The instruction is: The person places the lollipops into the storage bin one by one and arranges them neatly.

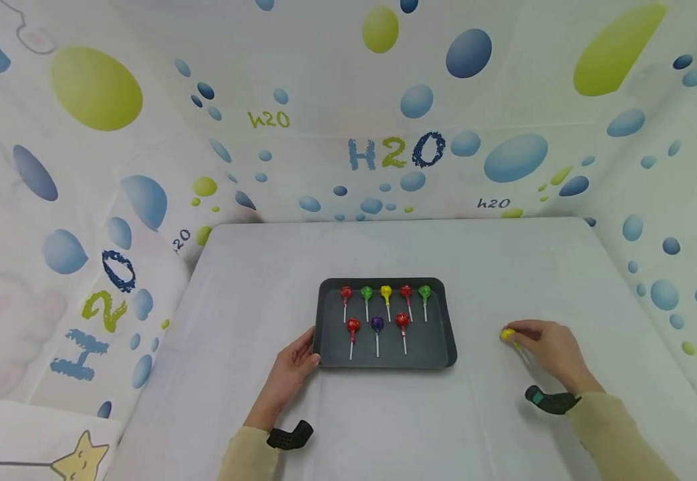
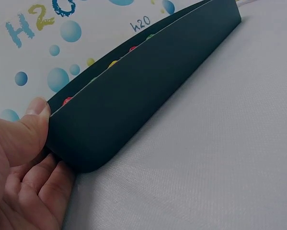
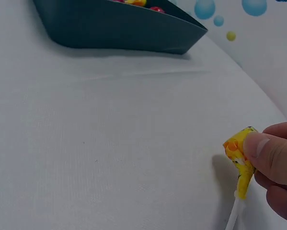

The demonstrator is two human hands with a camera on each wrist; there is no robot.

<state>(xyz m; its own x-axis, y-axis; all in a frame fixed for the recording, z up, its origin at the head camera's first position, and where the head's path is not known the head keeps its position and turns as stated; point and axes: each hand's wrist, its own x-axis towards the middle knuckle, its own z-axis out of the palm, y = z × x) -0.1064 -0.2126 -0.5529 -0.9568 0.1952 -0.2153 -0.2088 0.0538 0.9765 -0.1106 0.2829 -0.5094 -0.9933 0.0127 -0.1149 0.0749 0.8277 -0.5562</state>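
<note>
A dark grey baking tray (image 1: pixel 384 361) lies on the table with several wrapped lollipops in two rows, their sticks toward me. The back row has red, green and yellow ones; a purple lollipop (image 1: pixel 377 324) sits mid-front between two red ones. My left hand (image 1: pixel 291 371) grips the tray's left front corner, thumb on the rim (image 2: pixel 50 112) and fingers below. Right of the tray, my right hand (image 1: pixel 549 347) pinches a yellow lollipop (image 3: pixel 240 153) by its wrapped head between thumb and fingers. Its white stick points down toward the tabletop.
A white cloth covers the table (image 1: pixel 384 427). Behind and at both sides hang white sheets (image 1: pixel 324 87) printed with blue and green drops. Black bands (image 1: pixel 291 435) sit on both wrists.
</note>
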